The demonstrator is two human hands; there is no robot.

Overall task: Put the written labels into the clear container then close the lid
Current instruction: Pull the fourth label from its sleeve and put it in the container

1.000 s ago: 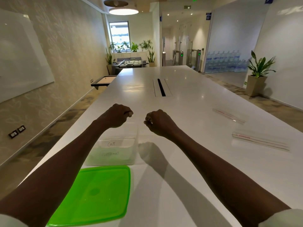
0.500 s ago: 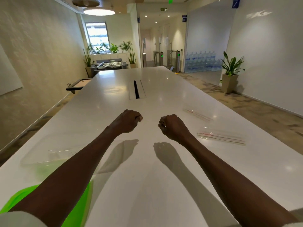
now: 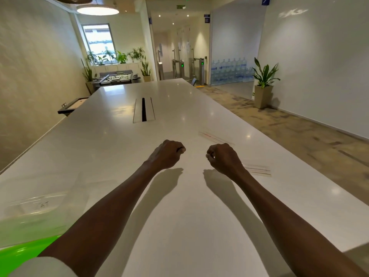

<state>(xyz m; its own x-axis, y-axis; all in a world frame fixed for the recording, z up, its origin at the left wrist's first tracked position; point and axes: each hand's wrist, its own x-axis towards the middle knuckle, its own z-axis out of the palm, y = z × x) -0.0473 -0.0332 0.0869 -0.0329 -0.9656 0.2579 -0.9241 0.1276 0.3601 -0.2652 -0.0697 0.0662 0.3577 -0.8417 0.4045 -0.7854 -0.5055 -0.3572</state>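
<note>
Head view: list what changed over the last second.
The view swung right: the clear container and green lid slid from centre-left to the lower-left edge, and the strips on the table shifted toward centre. Nothing was gripped or released. The left hand and right hand stay fisted, raised and apart.

table (image 3: 179, 120): glossy white | lid (image 3: 24, 250): bright green | container (image 3: 40, 204): clear | planter (image 3: 263, 96): beige

We made out handwritten "CAT", blurry, on a label (image 3: 43, 204) in the clear container (image 3: 30, 214); other signs weren't legible.
</note>
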